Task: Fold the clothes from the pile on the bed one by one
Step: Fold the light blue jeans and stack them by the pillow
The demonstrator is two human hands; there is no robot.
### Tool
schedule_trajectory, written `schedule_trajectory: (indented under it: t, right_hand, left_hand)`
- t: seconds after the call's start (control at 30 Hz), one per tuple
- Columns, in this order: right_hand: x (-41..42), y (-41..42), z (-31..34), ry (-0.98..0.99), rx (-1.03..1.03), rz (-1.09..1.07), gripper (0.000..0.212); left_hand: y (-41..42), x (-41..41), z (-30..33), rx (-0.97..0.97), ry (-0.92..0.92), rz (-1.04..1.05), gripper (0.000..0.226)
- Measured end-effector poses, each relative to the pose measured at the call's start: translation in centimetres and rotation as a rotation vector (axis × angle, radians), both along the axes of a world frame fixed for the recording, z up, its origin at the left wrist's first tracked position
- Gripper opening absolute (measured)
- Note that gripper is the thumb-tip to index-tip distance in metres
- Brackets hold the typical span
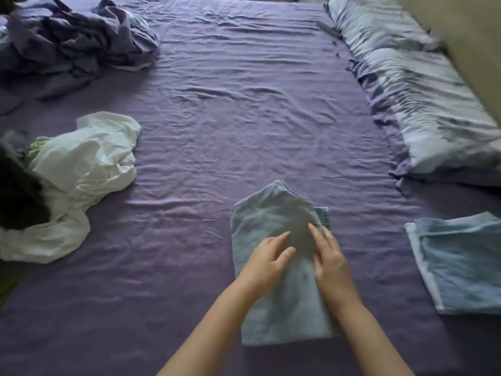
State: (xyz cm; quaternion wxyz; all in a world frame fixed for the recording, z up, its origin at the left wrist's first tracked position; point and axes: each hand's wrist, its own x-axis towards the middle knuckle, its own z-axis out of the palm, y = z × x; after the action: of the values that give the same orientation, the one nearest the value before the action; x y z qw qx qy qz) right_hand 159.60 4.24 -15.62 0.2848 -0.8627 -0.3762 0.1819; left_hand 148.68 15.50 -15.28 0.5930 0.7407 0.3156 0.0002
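**Clothes: one folded, one in hand, pile waiting**

Clothes still make up most of the job. A pale blue garment point(273, 267) lies partly folded into a narrow strip on the purple bed point(244, 118), right in front of the person. Both hands rest flat on it: the left hand point(267, 260) with fingers relaxed and spread, the right hand point(329, 260) pressing along the right edge, neither pinching cloth. A folded blue piece point(461, 264) sits to the right, apparently done. The pile point(78, 180) of white clothes at the left looks untouched, so the task seems early. Crumpled purple bedding point(76, 42) lies far left, pillows point(420, 104) along the right.
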Motion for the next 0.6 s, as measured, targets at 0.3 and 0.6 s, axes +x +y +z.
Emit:
schedule_trajectory:
  t: [0.3, 0.6]
  right_hand:
    - [7.4, -3.5, -8.9, 0.103, -0.079, -0.096, 0.062]
    - [7.2, -4.7, -15.5, -0.136, -0.399, -0.009, 0.066]
  left_hand:
    - [-4.3, 3.5, -9.4, 0.598, 0.528, -0.329, 0.060]
    - [-6.4, 3.9, -16.1, 0.853, 0.518, -0.273, 0.064]
